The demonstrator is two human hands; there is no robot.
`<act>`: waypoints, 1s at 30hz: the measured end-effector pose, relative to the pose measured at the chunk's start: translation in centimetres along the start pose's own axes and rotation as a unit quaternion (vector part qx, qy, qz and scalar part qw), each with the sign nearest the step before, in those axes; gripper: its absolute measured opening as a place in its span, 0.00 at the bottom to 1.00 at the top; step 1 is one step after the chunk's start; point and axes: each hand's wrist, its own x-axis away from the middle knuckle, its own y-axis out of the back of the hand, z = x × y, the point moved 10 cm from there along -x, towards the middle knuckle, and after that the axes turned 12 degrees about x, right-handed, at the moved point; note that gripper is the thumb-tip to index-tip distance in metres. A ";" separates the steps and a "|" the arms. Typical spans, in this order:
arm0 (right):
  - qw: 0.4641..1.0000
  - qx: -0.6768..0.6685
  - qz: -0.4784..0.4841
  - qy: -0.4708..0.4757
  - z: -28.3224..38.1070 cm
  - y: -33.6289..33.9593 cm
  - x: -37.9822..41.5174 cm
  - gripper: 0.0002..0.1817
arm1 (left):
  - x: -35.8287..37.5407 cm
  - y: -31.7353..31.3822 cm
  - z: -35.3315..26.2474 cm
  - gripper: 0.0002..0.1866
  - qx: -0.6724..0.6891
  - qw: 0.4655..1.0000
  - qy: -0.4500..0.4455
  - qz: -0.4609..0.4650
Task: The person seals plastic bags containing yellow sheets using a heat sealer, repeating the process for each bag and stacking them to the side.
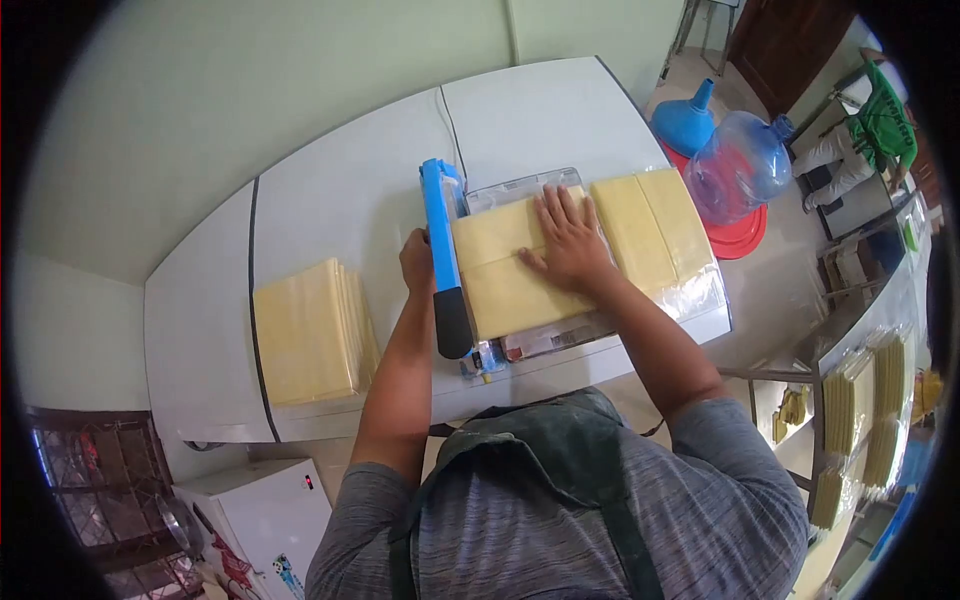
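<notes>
My right hand (575,245) lies flat with spread fingers on a yellow folded packet (510,290), which rests on a clear-edged tray or board (520,188). Along the packet's left edge stands a blue sealer (440,230) with a black handle end. Beside the sealer's left side is my left hand (417,262), its fingers partly hidden behind the blue arm. Another yellow packet in clear plastic (650,228) lies to the right. A stack of yellow packets (310,335) sits on the left of the white table (350,180).
A blue funnel (685,122), a large clear bottle (740,168) and a red lid or basin (740,238) stand beyond the table's right end. A person in green (882,120) is at the far right. Yellow packets fill a rack (850,410). A white refrigerator (265,520) stands lower left.
</notes>
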 end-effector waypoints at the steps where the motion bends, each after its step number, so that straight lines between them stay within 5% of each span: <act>1: 1.000 0.001 -0.003 -0.001 -0.1 -0.1 -0.4 0.49 | -0.5 0.0 -0.2 0.20 0.000 1.000 -0.005 0.004; 5: 1.000 0.012 0.006 -0.008 -0.2 -0.1 -0.6 0.50 | -0.8 0.0 -0.6 0.22 0.033 0.999 0.033 0.020; 7: 1.000 0.008 0.006 -0.009 -0.2 -0.1 -0.7 0.50 | -1.0 -0.7 0.4 0.11 -0.013 0.999 0.028 0.045; 11: 0.999 0.007 0.027 -0.023 -0.6 0.2 -0.4 0.49 | -3.1 1.8 2.6 0.19 -0.016 0.999 0.048 -0.014; 15: 0.998 -0.018 -0.023 -0.053 -2.1 3.2 1.3 0.48 | -2.4 13.3 -10.2 0.18 0.175 0.971 0.044 -0.157; 16: 0.998 -0.019 -0.016 -0.050 -1.8 2.6 1.8 0.48 | 3.4 9.2 -16.2 0.20 0.262 0.963 -0.050 -0.041; 18: 0.996 0.027 0.079 -0.040 -1.3 -0.2 2.4 0.49 | 10.6 5.3 -27.3 0.25 0.417 0.861 -0.232 0.178; 19: 0.996 0.031 0.077 -0.032 -0.9 -0.2 2.1 0.49 | 11.1 3.5 -27.1 0.25 0.417 0.862 -0.232 0.169; 21: 0.996 0.005 0.070 -0.063 -1.2 -0.4 2.1 0.50 | 11.7 -4.8 -22.2 0.32 0.196 0.942 -0.197 0.189; 23: 0.998 0.011 0.050 -0.047 -1.4 -1.6 2.3 0.51 | 11.7 -10.3 -17.2 0.40 -0.036 0.966 -0.144 0.212; 30: 0.997 0.033 0.054 -0.052 -1.0 -0.1 2.0 0.52 | 6.8 -4.2 -10.6 0.41 -0.096 0.979 -0.144 0.109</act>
